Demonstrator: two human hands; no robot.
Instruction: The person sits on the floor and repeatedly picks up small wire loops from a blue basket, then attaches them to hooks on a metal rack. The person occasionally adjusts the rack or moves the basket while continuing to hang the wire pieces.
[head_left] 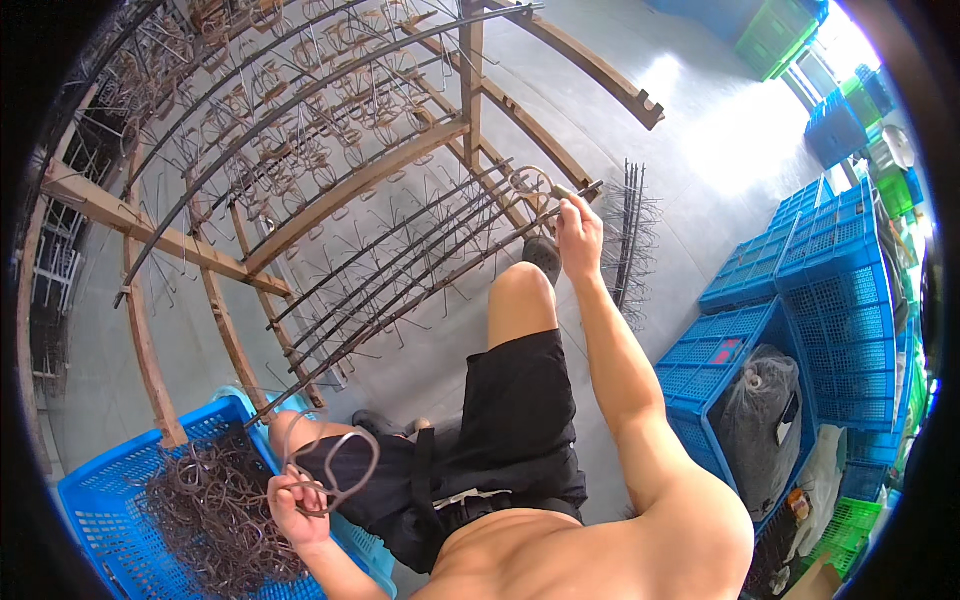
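My left hand grips a small bunch of brown wire rings just above a blue crate filled with several more of them. My right hand is stretched forward and holds one brown ring at the end of a dark spiked rod. That rod lies with others across a wooden rack. Rods on the rack's far half carry several hung rings; the near rods show bare hooks.
A loose bundle of spiked rods lies on the grey floor right of the rack. Stacked blue crates and green crates line the right side; one blue crate holds a mesh bag. My knee sits below the rack.
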